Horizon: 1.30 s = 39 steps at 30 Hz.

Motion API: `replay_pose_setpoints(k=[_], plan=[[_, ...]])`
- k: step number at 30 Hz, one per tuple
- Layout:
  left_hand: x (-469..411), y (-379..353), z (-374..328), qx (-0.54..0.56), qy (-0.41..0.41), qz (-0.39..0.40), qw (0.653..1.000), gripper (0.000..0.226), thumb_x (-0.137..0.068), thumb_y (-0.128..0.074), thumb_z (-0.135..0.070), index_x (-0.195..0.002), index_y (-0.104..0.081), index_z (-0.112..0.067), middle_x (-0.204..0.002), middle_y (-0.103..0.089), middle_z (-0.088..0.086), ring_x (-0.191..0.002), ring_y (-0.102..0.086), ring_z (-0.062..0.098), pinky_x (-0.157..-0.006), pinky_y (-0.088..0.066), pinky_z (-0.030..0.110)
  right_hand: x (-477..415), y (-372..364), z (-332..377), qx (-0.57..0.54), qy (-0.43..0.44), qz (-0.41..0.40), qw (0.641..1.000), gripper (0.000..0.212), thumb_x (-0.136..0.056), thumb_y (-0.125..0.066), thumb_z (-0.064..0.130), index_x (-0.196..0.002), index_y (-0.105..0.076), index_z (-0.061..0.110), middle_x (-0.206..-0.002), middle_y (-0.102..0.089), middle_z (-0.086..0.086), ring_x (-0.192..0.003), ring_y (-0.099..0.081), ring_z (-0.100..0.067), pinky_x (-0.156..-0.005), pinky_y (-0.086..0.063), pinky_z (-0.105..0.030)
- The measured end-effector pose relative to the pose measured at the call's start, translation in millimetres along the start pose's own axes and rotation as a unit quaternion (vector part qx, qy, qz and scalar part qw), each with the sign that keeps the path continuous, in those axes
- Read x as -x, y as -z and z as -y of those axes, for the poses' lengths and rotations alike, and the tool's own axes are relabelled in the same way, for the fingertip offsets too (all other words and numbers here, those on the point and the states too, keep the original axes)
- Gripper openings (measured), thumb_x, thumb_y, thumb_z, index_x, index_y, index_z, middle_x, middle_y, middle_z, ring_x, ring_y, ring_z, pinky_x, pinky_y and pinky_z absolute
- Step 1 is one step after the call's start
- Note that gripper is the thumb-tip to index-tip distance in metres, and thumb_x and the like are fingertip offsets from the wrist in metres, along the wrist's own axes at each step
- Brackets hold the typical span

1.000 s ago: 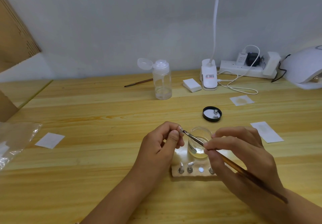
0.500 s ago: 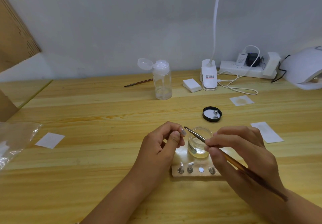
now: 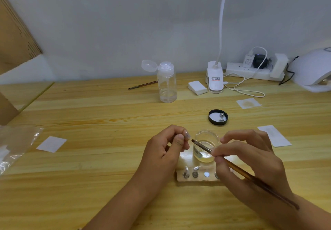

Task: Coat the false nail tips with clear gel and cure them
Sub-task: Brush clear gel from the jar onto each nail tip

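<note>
My left hand (image 3: 166,149) pinches a small false nail tip (image 3: 187,134) between thumb and forefinger, held up above the table. My right hand (image 3: 250,160) grips a thin brown brush (image 3: 238,169), whose tip sits just right of the nail tip, a small gap between them. Behind the brush stands a small glass jar of clear gel (image 3: 206,147). Below it lies a pale holder block (image 3: 198,176) carrying two nail tips on metal stands and a bare round magnet spot. The white curing lamp (image 3: 313,72) sits at the far right.
A black jar lid (image 3: 218,117) with a metal stand in it lies behind the jar. A clear pump bottle (image 3: 166,83), a second brush (image 3: 143,85), a pad stack (image 3: 197,87), a clip lamp (image 3: 215,79), a power strip (image 3: 254,70), paper wipes (image 3: 274,136) and a plastic bag (image 3: 16,145) surround the work area.
The brush tip has drawn back to the right, off the nail tip. My left hand has stayed almost still.
</note>
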State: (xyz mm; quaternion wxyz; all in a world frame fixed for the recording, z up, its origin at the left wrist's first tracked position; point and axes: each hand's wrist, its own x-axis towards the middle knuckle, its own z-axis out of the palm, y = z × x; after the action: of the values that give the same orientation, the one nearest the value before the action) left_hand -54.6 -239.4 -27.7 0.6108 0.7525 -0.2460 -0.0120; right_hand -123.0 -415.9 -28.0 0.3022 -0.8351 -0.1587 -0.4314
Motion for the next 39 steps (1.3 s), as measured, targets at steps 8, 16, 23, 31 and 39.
replay_pose_setpoints(k=[8,16,23,31,39], plan=[[0.6,-0.5,-0.5,-0.015,0.002,0.007,1.0,0.02,-0.094,-0.047,-0.028,-0.086,-0.065,-0.029,-0.073,-0.063,-0.01,-0.073,-0.058,0.018,-0.07,-0.047,0.042,-0.5,2.0,-0.7,-0.016,-0.001,0.006,1.0,0.015,-0.086,-0.063,0.021,-0.085,-0.075,0.011,-0.092,-0.061,0.016,-0.103,-0.053,0.003,-0.083,-0.042,-0.036],[0.4,0.0,0.7,-0.001,0.004,0.007,1.0,0.019,-0.094,-0.047,-0.025,-0.086,-0.065,-0.025,-0.071,-0.062,-0.012,-0.071,-0.056,0.002,-0.065,-0.042,0.017,-0.2,-0.7,-0.8,0.0,0.006,0.003,1.0,0.014,-0.079,-0.062,0.017,-0.073,-0.074,0.01,-0.082,-0.066,0.007,-0.095,-0.058,-0.004,-0.083,-0.04,-0.03],[0.1,0.0,-0.1,-0.005,0.003,0.012,1.0,0.019,-0.094,-0.046,-0.025,-0.087,-0.064,-0.024,-0.072,-0.062,-0.011,-0.073,-0.057,0.003,-0.066,-0.043,0.019,-1.1,1.2,-1.2,-0.016,0.003,-0.007,1.0,0.014,-0.084,-0.062,0.017,-0.079,-0.073,0.009,-0.087,-0.061,0.014,-0.098,-0.055,0.003,-0.081,-0.041,-0.034],[0.6,0.0,-1.8,0.007,0.005,0.008,1.0,0.02,-0.095,-0.047,-0.024,-0.088,-0.064,-0.019,-0.071,-0.062,-0.01,-0.07,-0.055,0.003,-0.063,-0.041,0.016,1.2,0.3,-0.2,-0.025,-0.003,0.008,1.0,0.016,-0.08,-0.061,0.017,-0.072,-0.073,0.01,-0.086,-0.064,0.004,-0.096,-0.055,-0.004,-0.077,-0.044,-0.034],[1.3,1.0,-2.9,0.002,0.003,0.014,1.0,0.023,-0.102,-0.047,-0.008,-0.088,-0.064,-0.016,-0.07,-0.061,-0.01,-0.067,-0.054,0.0,-0.064,-0.04,0.01,-0.1,0.6,-1.1,-0.024,-0.006,0.002,1.0,0.015,-0.084,-0.061,0.017,-0.078,-0.073,0.009,-0.089,-0.063,0.01,-0.097,-0.055,0.001,-0.079,-0.044,-0.035]])
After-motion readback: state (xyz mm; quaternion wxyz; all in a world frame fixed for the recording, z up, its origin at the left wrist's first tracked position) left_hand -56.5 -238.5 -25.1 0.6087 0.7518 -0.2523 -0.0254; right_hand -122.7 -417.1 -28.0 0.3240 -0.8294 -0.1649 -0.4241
